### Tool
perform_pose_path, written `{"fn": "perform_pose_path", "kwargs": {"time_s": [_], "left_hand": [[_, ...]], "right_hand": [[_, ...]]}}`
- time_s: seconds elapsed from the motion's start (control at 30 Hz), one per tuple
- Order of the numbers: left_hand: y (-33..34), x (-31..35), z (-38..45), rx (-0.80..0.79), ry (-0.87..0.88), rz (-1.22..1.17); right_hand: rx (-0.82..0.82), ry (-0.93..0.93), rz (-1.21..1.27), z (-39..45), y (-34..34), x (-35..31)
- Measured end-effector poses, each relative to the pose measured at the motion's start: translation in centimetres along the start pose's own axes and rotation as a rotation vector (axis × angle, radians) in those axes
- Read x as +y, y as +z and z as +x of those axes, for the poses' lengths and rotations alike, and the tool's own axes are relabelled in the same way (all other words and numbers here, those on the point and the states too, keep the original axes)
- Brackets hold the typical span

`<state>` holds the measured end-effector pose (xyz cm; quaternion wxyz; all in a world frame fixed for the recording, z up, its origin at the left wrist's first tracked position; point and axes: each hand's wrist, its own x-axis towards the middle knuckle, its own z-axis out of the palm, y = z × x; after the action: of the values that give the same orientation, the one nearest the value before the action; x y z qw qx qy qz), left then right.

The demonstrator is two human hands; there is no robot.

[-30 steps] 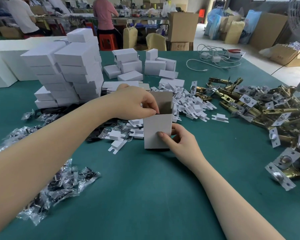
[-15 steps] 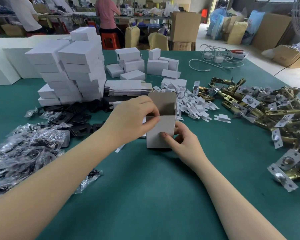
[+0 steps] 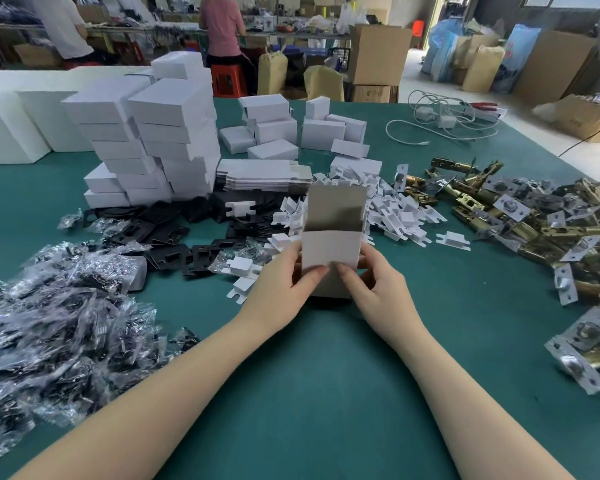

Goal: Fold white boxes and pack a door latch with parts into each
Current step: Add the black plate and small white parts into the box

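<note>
An upright white box [image 3: 331,245] stands on the green table [image 3: 326,375] in the middle, its top open and its grey lid flap raised at the back. My left hand [image 3: 284,289] grips its left side, thumb pressed on the front panel. My right hand [image 3: 374,285] grips its right side, thumb also on the front. Brass door latches [image 3: 534,220] lie heaped at the right. White card inserts [image 3: 399,209] are piled behind the box. Black plates [image 3: 174,251] and bagged parts [image 3: 59,317] lie at the left.
Folded white boxes [image 3: 153,140] are stacked at the back left, more [image 3: 274,129] behind the centre, with flat box blanks [image 3: 260,174] between. White cables [image 3: 444,123] lie at the far right edge. Two people stand at benches beyond the table.
My left hand has come down from the box's open top to its left side. Both thumbs now press the front panel. The view has shifted slightly left.
</note>
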<state>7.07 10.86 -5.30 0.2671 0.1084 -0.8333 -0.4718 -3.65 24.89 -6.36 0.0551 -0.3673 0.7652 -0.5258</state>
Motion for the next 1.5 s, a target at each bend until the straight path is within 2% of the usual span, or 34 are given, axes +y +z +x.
{"fn": "perform_pose_path", "kwargs": {"time_s": [0.07,0.17,0.23,0.3,0.4,0.47,0.5,0.63,0.73,0.87,1.0,1.07,1.13,1.27,1.33,1.43,1.5], "left_hand": [[-0.3,0.3,0.0,-0.03,0.002,-0.008],[-3.4,1.7,1.6,0.156,-0.035,0.019],[-7.2,2.4,3.1,0.229,-0.097,0.198],[-11.6,2.6,3.7,0.137,-0.24,0.501],[-17.2,0.8,3.4,-0.131,-0.536,1.09],[-19.0,0.0,2.5,-0.333,-0.782,1.334],[-19.5,-0.5,2.2,-0.384,-0.838,1.377],[-20.8,-1.2,2.1,-0.303,-0.716,1.405],[-21.7,-0.3,2.4,-0.358,-0.684,1.36],[-23.1,0.5,2.1,-0.255,-0.631,1.134],[-22.6,1.1,1.3,-0.108,-0.494,0.631],[-21.9,1.2,0.9,-0.087,-0.436,0.524],[-21.4,0.6,0.8,-0.125,-0.429,0.607],[-20.0,-0.7,0.4,-0.387,-0.478,0.916],[-19.5,-1.2,0.3,-0.44,-0.46,1.065],[-19.1,-1.1,0.4,-0.373,-0.413,1.149],[-18.4,-0.1,0.4,-0.215,-0.277,1.022]], "right_hand": [[0.005,0.038,0.013,0.1,0.1,0.3],[0.006,0.056,0.023,0.1,0.0,0.4],[-0.012,0.062,0.041,0.0,0.0,0.4],[-0.021,0.08,0.051,0.0,0.0,0.5],[-0.019,0.086,0.051,0.1,0.1,0.4],[-0.016,0.087,0.05,0.2,0.1,0.4],[-0.013,0.092,0.049,0.2,0.1,0.4],[-0.015,0.106,0.056,0.2,0.0,0.2],[-0.02,0.103,0.061,0.1,-0.1,0.1],[-0.026,0.129,0.06,0.1,0.0,0.2],[-0.025,0.112,0.074,0.0,-0.1,0.2],[-0.023,0.111,0.079,0.0,-0.1,0.1],[-0.022,0.117,0.084,0.0,-0.1,0.1],[-0.023,0.112,0.087,0.0,-0.1,0.0],[-0.022,0.111,0.091,0.0,-0.1,0.0],[-0.024,0.11,0.089,0.0,0.0,0.0],[-0.021,0.108,0.085,0.0,-0.1,0.0]]}}
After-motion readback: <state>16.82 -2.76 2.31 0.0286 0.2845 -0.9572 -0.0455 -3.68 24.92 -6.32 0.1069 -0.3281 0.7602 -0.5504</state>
